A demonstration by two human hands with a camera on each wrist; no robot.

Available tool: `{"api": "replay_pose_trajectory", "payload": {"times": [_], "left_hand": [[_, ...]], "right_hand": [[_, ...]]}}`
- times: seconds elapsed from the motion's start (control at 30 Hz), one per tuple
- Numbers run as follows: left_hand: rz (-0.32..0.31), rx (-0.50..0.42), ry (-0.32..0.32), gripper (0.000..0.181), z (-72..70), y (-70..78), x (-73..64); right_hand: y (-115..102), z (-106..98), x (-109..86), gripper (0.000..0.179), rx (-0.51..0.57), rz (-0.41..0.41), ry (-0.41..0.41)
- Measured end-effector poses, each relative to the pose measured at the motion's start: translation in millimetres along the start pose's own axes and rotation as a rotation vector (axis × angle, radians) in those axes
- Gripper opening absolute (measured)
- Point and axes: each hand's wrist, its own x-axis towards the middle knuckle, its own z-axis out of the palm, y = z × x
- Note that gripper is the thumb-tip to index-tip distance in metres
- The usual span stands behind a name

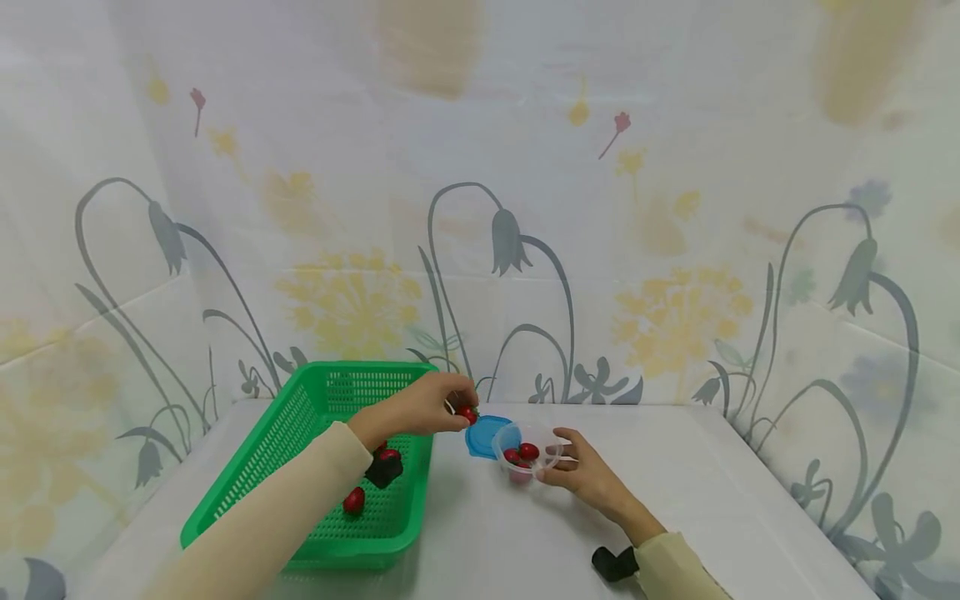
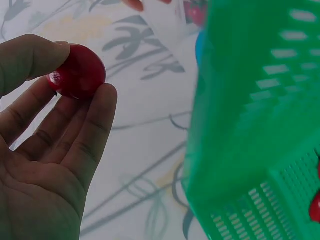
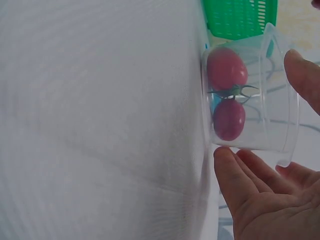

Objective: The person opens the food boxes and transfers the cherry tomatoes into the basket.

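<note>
My left hand (image 1: 427,406) pinches a red cherry tomato (image 2: 80,72) between thumb and fingers, just past the right rim of the green basket (image 1: 417,517). A clear plastic container (image 1: 546,435) stands on the table, with several cherry tomatoes (image 3: 228,119) inside, one with a green stem. My right hand (image 1: 587,477) holds this container from its right side, thumb at the rim and fingers along the wall. Behind and left of the container lies a blue lid (image 1: 482,435). In the basket are loose cherry tomatoes (image 1: 354,501); my left forearm hides part of it.
The white table (image 1: 720,475) meets a flower-patterned cloth backdrop (image 1: 675,250) at the back and sides. The basket's tall perforated walls take up the left part of the table. Black wrist-worn pieces (image 1: 613,564) show near both sleeves.
</note>
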Motion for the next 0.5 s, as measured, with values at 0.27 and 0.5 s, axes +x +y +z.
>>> {"api": "replay_pose_trajectory", "payload": {"times": [0.27,0.5], "left_hand": [[-0.023,0.016,0.058,0.017,-23.6,-26.8,-32.7],[-0.090,0.032,0.049,0.017,-26.5,-51.4,-56.5]], "right_hand": [[0.1,-0.5,1.1,0.083,-0.007,-0.006,0.002],[-1.5,-1.0,-1.0,0.082,-0.010,-0.003,-0.003]]}}
